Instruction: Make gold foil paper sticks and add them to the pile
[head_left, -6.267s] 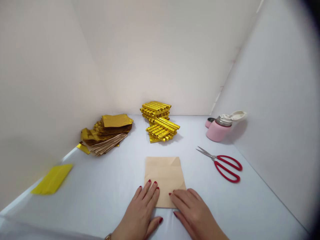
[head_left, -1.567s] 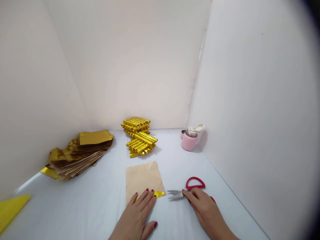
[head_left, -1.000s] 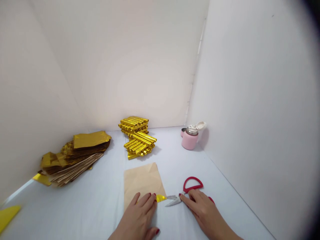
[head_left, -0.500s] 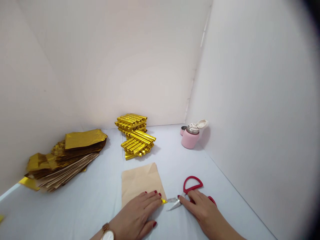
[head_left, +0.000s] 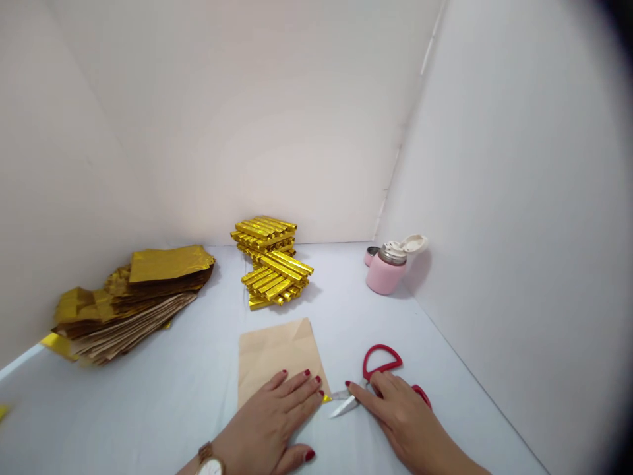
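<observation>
A tan paper sheet (head_left: 274, 356) lies flat on the white table, a sliver of its gold foil side (head_left: 326, 398) showing at the near right corner. My left hand (head_left: 274, 422) presses flat on the sheet's near edge, fingers spread. My right hand (head_left: 395, 419) rests on the red-handled scissors (head_left: 378, 369), fingers laid over the pivot and handles, the blade tips (head_left: 341, 404) slightly parted and pointing at the foil corner.
A stack of folded gold foil bars (head_left: 270, 260) stands at the back centre. A pile of gold and tan sheets (head_left: 131, 300) lies at the left. A pink flask (head_left: 388, 267) with its lid open sits by the right wall. White walls enclose the table.
My left hand has slid over the gold corner, hiding most of it. The right hand has brought the scissors leftward, blades near the sheet's corner.
</observation>
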Tool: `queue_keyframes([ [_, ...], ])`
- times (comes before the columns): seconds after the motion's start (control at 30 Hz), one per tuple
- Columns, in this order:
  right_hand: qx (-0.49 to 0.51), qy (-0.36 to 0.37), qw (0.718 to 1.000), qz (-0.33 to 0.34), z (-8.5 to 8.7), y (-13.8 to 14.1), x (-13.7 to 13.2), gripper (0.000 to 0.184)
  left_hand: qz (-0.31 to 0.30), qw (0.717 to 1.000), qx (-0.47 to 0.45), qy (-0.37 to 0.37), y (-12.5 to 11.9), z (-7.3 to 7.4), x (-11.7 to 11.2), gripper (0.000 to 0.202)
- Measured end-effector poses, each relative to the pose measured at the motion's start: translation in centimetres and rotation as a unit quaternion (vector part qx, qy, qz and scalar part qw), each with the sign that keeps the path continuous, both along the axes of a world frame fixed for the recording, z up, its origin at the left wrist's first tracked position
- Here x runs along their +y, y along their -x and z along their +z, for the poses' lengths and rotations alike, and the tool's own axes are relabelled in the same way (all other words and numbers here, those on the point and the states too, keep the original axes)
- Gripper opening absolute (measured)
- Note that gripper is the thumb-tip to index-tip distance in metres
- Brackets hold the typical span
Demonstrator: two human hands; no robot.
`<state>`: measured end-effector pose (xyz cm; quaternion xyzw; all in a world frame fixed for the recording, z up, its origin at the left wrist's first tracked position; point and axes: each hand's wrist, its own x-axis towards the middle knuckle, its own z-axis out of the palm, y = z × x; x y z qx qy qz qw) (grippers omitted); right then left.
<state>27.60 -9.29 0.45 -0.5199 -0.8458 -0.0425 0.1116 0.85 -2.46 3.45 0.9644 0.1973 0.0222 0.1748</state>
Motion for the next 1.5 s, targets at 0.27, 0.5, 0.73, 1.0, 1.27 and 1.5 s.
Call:
queue_keyframes([
  [0.27,-0.010,-0.076,0.997,-0.022,-1.6,-0.3,0.4,0.042,0.036,0.999,0.021,-0.003,-0.3,-0.7,-0.5,0.059],
  [0.5,-0.002,-0.051,0.999,-0.005,-0.3,0.0,0.6,0.039,0.026,0.999,0.029,-0.010,-1.4,1.4,0.4,0.045],
  [0.73,0.005,-0.033,0.999,-0.025,-0.9,-0.2,0.6,0.041,-0.019,1.000,0.011,-0.007,-1.0,1.0,1.6,0.043],
  [1.0,0.010,-0.007,0.999,-0.039,-0.5,0.3,0.6,0.046,-0.007,0.999,0.037,-0.011,-0.6,-0.6,1.4,0.056],
  [1.27,0.028,0.009,0.999,-0.030,0.0,-0.3,0.3,0.041,-0.003,0.998,0.055,-0.017,-0.7,-0.5,1.4,0.054],
  [1.5,0.047,0.029,0.998,-0.030,0.5,-0.3,0.3,0.043,-0.003,0.998,0.053,-0.023,-0.7,-0.3,1.3,0.055],
])
